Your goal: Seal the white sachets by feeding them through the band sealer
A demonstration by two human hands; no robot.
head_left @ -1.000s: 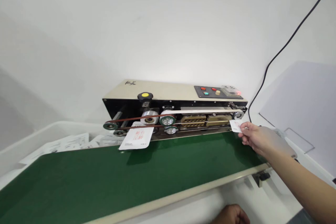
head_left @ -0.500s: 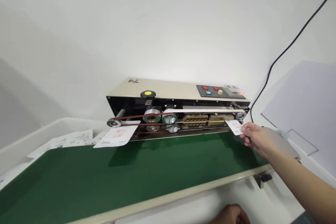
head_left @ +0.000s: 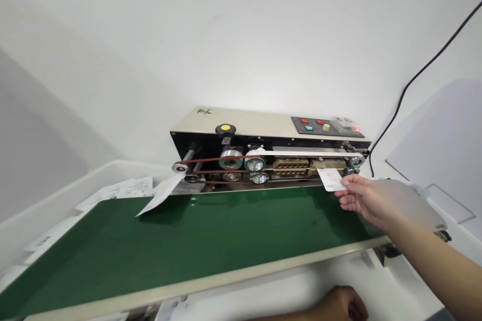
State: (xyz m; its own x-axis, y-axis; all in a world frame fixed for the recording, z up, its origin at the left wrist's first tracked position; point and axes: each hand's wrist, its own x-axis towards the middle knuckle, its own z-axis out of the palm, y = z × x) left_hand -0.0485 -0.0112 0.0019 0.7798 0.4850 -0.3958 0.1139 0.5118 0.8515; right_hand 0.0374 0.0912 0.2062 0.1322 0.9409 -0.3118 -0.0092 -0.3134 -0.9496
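A small white pouch [head_left: 329, 179] with reddish print is pinched by its right edge in my right hand [head_left: 359, 198]. Its top edge sits in the right part of the band sealing machine [head_left: 241, 120], near the brass blocks. A second white pouch [head_left: 161, 195] hangs tilted at the machine's left end, below the belt pulley, its lower corner over the green conveyor belt [head_left: 233, 230]. Low in the picture, in front of the conveyor, my left hand [head_left: 344, 303] is curled. Its fingertips are mostly hidden, and what they hold, if anything, cannot be made out.
Several white pouches [head_left: 116, 191] lie in a white bin [head_left: 124, 166] beyond the conveyor's left end. A grey metal plate [head_left: 410, 203] is at the right. A black cable [head_left: 422, 67] runs along the wall. The machine's pulleys [head_left: 255, 163] and red belts are exposed.
My right hand and its pouch have moved left along the machine. The left pouch has tipped down from nearly flat. My left hand shows further in, and the view has shifted slightly.
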